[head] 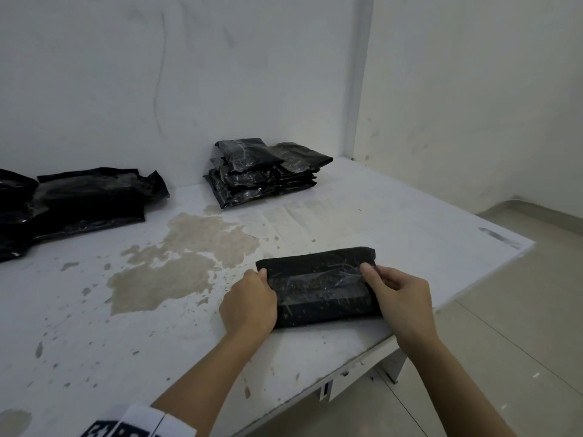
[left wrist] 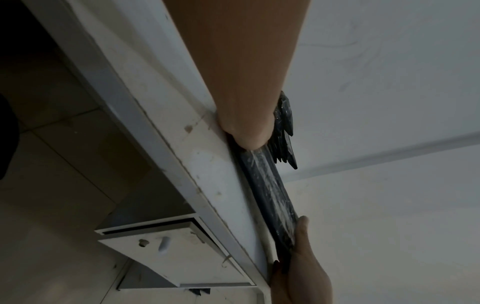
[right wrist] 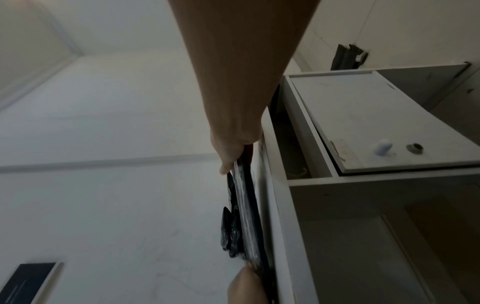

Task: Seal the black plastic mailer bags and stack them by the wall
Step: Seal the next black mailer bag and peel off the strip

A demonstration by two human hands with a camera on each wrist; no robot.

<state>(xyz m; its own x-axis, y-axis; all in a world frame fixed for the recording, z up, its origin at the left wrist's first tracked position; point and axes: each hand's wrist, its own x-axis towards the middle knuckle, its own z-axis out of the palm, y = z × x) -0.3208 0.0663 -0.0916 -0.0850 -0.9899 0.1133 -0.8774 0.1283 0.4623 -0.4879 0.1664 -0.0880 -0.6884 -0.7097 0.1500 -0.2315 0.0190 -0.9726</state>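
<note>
A black plastic mailer bag lies flat near the front right edge of the white table, a shiny clear strip across its top. My left hand grips its left end, thumb on top. My right hand pinches its right end. The left wrist view shows the bag edge-on along the table rim, with my right hand at its far end. In the right wrist view the bag runs away from my right hand. A stack of sealed black bags sits by the back wall.
A loose heap of black mailer bags lies at the back left. The tabletop has a large brown worn patch in the middle. The table's right edge drops to a tiled floor. A drawer front hangs under the table.
</note>
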